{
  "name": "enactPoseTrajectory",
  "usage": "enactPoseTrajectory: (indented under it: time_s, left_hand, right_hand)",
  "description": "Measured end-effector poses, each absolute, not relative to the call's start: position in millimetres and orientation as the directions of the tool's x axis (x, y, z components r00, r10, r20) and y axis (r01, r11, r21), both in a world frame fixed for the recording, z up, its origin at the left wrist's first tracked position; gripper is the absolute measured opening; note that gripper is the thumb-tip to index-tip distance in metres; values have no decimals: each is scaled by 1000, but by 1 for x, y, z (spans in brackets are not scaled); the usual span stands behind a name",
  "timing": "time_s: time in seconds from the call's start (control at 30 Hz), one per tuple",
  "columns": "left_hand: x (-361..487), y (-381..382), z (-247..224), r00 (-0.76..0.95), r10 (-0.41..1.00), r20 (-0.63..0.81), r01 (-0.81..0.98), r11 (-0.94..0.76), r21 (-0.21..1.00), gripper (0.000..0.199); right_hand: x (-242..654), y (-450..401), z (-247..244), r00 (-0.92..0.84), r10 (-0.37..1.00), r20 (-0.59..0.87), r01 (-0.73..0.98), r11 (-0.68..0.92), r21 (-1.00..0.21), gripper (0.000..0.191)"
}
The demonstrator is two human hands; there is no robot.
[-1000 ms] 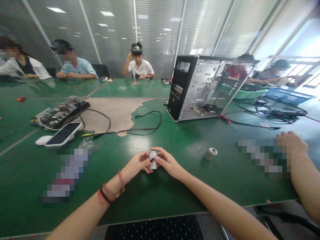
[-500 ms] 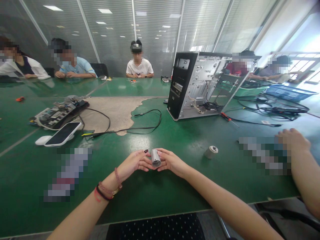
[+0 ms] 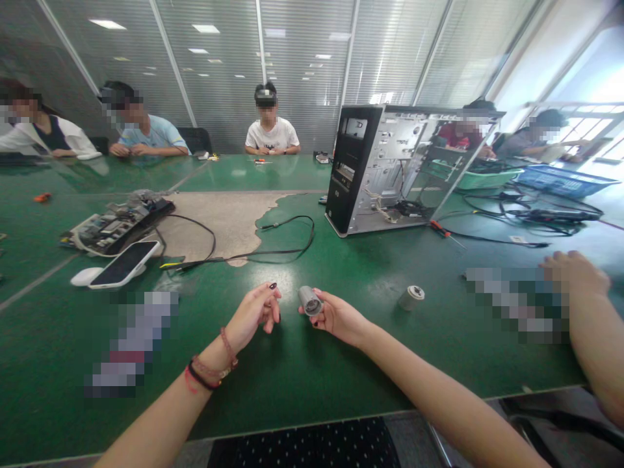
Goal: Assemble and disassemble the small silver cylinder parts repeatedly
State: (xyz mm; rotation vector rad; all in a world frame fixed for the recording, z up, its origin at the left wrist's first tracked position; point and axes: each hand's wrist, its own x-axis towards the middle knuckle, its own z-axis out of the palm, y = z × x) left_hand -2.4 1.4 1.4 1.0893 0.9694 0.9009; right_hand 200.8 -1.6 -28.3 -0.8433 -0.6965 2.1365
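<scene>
A grey metal cylinder [image 3: 310, 301] is held above the green table [image 3: 273, 383], its hollow end tilted toward me. My right hand [image 3: 338, 317] has its fingers wrapped round the cylinder's right and lower side. To the left, my left hand [image 3: 257, 309] is apart from the cylinder, its fingers loosely bent and spread with nothing between them. A second short grey cylindrical part [image 3: 413, 297] stands on the table to the right of my right hand, with a dark shape on its top.
An open computer case [image 3: 380, 169] stands behind. Left are a circuit assembly [image 3: 121, 224], a phone [image 3: 125, 263] and a blurred packet [image 3: 139, 338]. A cable [image 3: 292, 249] crosses the middle. Another person's hand [image 3: 578, 273] rests at right, beside another blurred item. Several people sit around.
My left hand has let go of the cylinder and moved left. My right hand still holds the cylinder, whose open end has turned more to the right.
</scene>
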Motion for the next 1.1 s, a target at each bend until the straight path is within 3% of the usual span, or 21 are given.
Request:
enactPoseTrajectory:
  time_s: [0.4,1.1]
  left_hand:
    - [-3,4,-3,319,929,-189,-93,229,969,27]
    - [-1,3,1,320,921,-222,-90,263,961,27]
  right_hand:
    - [204,-4,-23,-524,772,-360,-524,-626,-578,25]
    - [199,-8,-17,-493,773,-398,-537,-631,-560,28]
